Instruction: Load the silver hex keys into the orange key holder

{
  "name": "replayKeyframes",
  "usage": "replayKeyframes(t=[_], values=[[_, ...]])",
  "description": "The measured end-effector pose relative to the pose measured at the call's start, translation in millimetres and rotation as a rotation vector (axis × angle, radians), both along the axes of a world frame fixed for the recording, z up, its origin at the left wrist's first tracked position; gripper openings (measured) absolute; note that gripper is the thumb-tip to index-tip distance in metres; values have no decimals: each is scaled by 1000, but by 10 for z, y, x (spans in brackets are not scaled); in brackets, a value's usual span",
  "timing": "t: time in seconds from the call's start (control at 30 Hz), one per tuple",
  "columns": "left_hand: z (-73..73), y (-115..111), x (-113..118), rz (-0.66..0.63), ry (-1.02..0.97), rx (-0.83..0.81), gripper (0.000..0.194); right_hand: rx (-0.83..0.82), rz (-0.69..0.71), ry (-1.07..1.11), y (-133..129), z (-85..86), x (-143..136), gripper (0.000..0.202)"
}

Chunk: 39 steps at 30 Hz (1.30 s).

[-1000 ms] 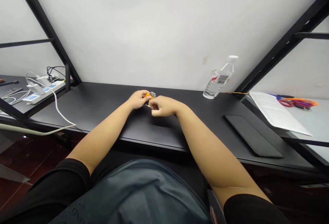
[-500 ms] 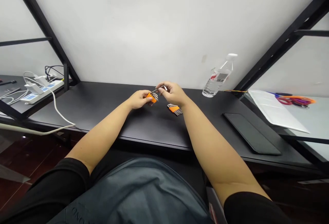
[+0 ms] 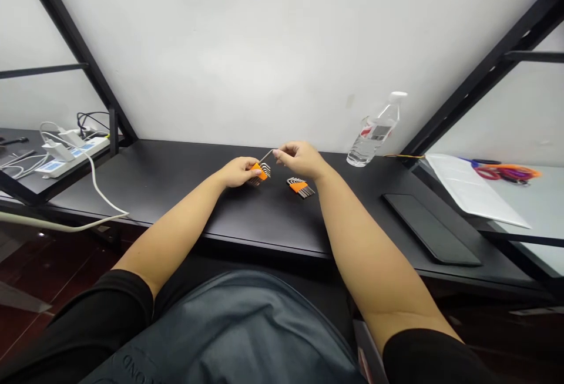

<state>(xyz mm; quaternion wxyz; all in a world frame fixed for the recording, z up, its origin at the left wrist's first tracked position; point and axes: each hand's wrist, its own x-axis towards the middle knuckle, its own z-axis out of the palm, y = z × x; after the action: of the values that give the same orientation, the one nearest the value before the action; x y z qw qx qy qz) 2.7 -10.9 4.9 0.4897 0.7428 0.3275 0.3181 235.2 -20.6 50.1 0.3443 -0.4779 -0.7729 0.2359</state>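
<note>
Two hands, mid-frame. Left hand (image 3: 237,173) pinches orange key holder (image 3: 261,172) between fingers, presumably for steadiness; right hand (image 3: 305,160) pinches long hex key (image 3: 265,157) near its end, likely for control. Second key holder (image 3: 298,187) lies below, on desk (image 3: 176,168).

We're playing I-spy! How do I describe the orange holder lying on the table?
Find the black table. Near its middle, below the right hand, lies an orange holder of bent keys. The left hand has a similar set, but nobody holds this one.
</note>
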Motion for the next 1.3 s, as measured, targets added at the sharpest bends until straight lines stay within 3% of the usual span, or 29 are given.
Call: replayKeyframes(t=[0.2,0.47,0.7,0.87,0.97,1.07,1.13,1.3], values=[[7,-16,9,-10,-29,-27,35,34,11,-75,-34,17,-21,39],[-3,-13,3,-10,-20,-32,38,-69,56,-203,-98,12,-126,41],[-6,0,-1,71,-34,-94,37,-142,39,-207,-20,2,-57,41],[13,-5,-23,90,99,-151,30,-215,-115,-500,84,41,195,41],[45,-11,-35,153,287,-26,28,-344,-168,-668,101,69,366,46],[76,-12,-56,298,573,180,36,-479,-154,-734,94,92,484,56],[88,-12,-75,363,702,234,41,-538,-131,-763,96,101,524,62],[106,-6,-130,486,760,258,36,-594,-107,-799,127,90,524,67]])
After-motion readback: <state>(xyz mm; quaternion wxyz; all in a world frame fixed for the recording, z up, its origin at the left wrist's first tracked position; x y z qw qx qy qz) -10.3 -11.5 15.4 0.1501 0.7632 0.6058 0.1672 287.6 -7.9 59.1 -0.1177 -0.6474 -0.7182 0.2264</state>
